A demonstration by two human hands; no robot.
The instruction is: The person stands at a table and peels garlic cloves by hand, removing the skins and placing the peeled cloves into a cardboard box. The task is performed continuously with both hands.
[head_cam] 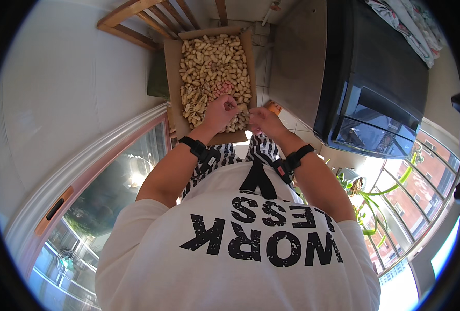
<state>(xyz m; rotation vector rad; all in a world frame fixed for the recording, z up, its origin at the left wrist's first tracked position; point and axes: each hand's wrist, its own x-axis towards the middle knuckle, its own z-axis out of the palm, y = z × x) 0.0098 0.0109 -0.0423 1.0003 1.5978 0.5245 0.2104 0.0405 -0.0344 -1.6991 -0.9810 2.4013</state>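
An open cardboard box (174, 64) full of unshelled peanuts (224, 50) stands in front of my legs. Pink shelled kernels (223, 88) lie in a small heap near the middle of it, with split, empty-looking shells (196, 97) to their left. Over the near part of the box, my left hand (219, 112) has its thumb and fingertips drawn together; whether a peanut is pinched there is too small to make out. My right hand (267, 119), fingers curled, is at the near right edge of the box. Its fingertips are partly hidden, so I cannot see what they hold.
A wooden slatted chair or rack (152, 19) stands behind the box. To the right is a large black-fronted appliance (385, 85) with cloth on top. A glass door or window (109, 194) runs along the left. Green plants (370, 202) grow by the barred window at right.
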